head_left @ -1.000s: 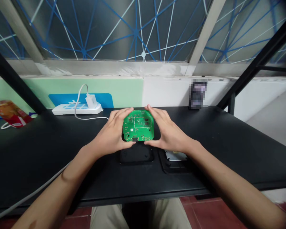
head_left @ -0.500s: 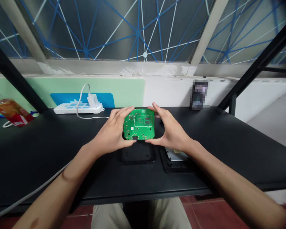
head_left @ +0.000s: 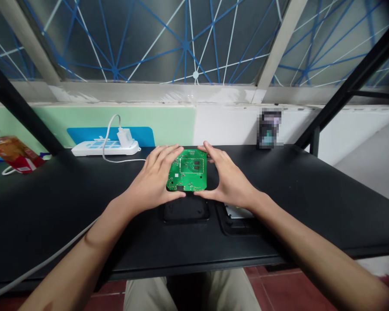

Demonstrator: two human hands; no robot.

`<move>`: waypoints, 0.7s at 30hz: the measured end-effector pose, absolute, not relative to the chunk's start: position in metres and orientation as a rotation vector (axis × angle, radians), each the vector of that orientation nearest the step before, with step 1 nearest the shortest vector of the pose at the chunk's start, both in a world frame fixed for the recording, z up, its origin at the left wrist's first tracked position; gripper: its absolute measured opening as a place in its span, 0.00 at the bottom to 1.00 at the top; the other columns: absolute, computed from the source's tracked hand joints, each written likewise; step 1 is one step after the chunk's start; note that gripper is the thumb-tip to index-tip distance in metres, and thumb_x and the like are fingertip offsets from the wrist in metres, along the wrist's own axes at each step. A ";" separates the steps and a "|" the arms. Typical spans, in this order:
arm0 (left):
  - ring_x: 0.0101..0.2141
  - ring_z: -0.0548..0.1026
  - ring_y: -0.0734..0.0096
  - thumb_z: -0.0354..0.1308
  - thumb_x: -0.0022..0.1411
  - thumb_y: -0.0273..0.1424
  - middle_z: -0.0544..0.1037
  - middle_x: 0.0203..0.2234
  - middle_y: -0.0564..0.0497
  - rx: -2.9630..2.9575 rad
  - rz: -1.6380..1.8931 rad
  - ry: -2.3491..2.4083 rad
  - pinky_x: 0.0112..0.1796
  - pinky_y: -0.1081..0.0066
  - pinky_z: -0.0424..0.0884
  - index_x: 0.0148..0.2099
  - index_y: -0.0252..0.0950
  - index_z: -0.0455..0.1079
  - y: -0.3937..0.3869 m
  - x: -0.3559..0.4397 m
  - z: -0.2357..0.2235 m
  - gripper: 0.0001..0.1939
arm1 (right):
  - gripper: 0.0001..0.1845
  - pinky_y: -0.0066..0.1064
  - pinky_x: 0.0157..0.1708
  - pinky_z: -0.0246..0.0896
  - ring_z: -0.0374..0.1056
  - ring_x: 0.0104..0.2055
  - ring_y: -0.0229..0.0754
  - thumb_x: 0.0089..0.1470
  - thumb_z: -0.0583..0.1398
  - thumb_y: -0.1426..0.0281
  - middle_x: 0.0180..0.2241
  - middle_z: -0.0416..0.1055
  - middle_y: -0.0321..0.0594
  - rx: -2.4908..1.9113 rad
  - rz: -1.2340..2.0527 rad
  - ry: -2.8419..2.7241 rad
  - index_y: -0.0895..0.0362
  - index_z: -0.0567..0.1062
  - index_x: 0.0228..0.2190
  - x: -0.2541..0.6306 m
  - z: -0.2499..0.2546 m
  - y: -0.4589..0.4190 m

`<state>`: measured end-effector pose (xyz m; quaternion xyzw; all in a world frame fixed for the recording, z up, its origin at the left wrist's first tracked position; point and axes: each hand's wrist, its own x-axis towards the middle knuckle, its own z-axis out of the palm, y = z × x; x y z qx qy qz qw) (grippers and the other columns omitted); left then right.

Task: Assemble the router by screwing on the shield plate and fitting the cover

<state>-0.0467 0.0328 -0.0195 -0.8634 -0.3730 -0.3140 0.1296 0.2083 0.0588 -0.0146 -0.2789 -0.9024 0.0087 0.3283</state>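
A green circuit board (head_left: 189,175) is held up between my two hands, its face tilted toward me. My left hand (head_left: 157,175) grips its left side, thumb at the lower edge and fingers over the top. On the right side, my right hand (head_left: 228,177) holds it the same way, thumb below and fingertips at the upper corner, partly behind the board. Beneath the board a black plastic casing (head_left: 186,211) lies on the table. Right of that sits a larger black tray-like part (head_left: 241,226) with a silver metal piece (head_left: 236,212) in it, partly hidden by my right hand and wrist.
A white power strip (head_left: 97,147) with a plugged-in charger (head_left: 125,137) stands at the back left of the black table (head_left: 314,203). Its white cable (head_left: 126,161) runs behind my left hand. An orange-red pouch (head_left: 16,152) lies far left. A pixelated dark object (head_left: 269,129) leans on the wall.
The circuit board has shifted very slightly left and turned a little in my hands. Both hands keep their hold, and the view has moved a touch.
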 end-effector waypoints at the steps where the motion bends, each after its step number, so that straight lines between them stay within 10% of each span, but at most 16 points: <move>1: 0.65 0.54 0.35 0.77 0.47 0.41 0.58 0.66 0.36 -2.495 -0.902 -1.078 0.65 0.38 0.54 0.73 0.40 0.38 0.032 -0.046 -0.019 0.64 | 0.66 0.59 0.62 0.64 0.55 0.68 0.60 0.48 0.70 0.60 0.68 0.55 0.50 -0.729 0.002 -2.367 0.48 0.31 0.71 0.207 -0.015 0.058; 21: 0.60 0.63 0.40 0.74 0.54 0.37 0.64 0.62 0.36 -2.448 -0.984 -0.934 0.61 0.40 0.58 0.73 0.44 0.37 0.022 -0.036 -0.014 0.57 | 0.66 0.63 0.63 0.58 0.52 0.70 0.61 0.52 0.67 0.52 0.70 0.52 0.53 -0.599 -0.086 -2.382 0.49 0.25 0.70 0.202 -0.012 0.047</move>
